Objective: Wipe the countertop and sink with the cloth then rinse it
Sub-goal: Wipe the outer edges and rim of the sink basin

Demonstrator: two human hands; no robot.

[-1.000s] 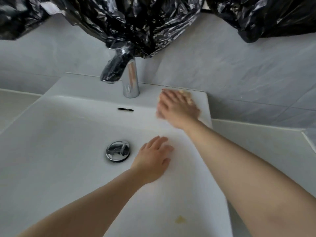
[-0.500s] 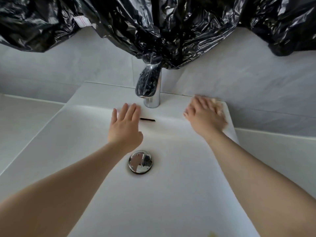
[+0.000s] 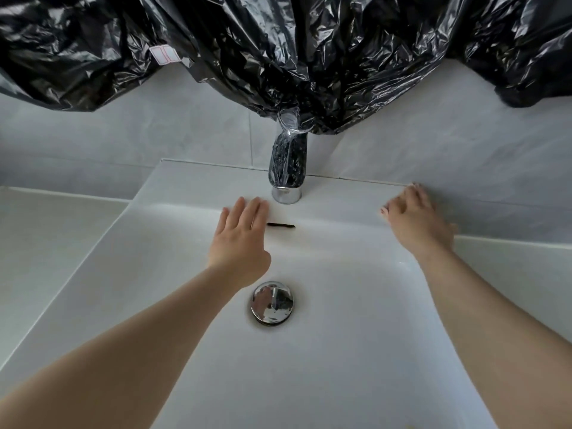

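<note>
The white sink (image 3: 340, 366) fills the middle of the view, with a chrome drain plug (image 3: 271, 301) in its floor. My left hand (image 3: 240, 239) lies flat with fingers spread on the basin's back wall, just left of the overflow slot (image 3: 280, 225), and holds nothing. My right hand (image 3: 414, 222) presses down on the back right corner of the sink rim, against the wall. The cloth is hidden under that hand. White countertop runs to the left (image 3: 46, 236) and to the right (image 3: 526, 274) of the sink.
A chrome faucet (image 3: 288, 178) stands at the back centre of the rim, between my hands. Crumpled black plastic sheeting (image 3: 278, 51) hangs over the grey tiled wall (image 3: 139, 134) and reaches down to the faucet's top.
My left hand rose from the basin floor by the drain to the back wall beside the overflow slot. My right hand slid right along the back rim to the corner, now covering the cloth.
</note>
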